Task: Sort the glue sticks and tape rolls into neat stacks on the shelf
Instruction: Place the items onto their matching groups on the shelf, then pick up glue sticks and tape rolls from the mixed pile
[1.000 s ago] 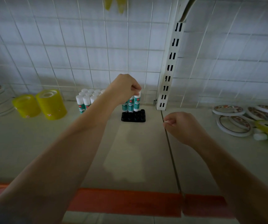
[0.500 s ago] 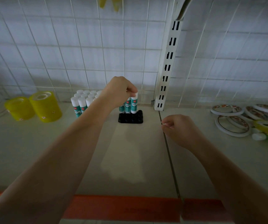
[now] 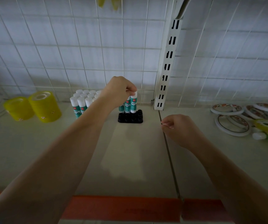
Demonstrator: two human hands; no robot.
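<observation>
Left hand pinching the cap of an upright glue stick seated in a black holder tray on the shelf.

The left hand (image 3: 119, 92) curls its fingers round the white cap of a green-and-white labelled glue stick (image 3: 133, 102); that stick stands upright in the back row of the black plastic socket tray (image 3: 130, 118), touching two more sticks just to its left; the right hand (image 3: 177, 129) hovers above the pale shelf (image 3: 130, 159), near the seam, fingers loosely curled, whether it holds anything cannot be told; a packed cluster of white-capped glue sticks (image 3: 83, 101) stands left of the tray; two stacks of yellow tape rolls (image 3: 33, 107) stand farther left; flat white-rimmed tape rolls (image 3: 232, 125) lie scattered at the right.
</observation>
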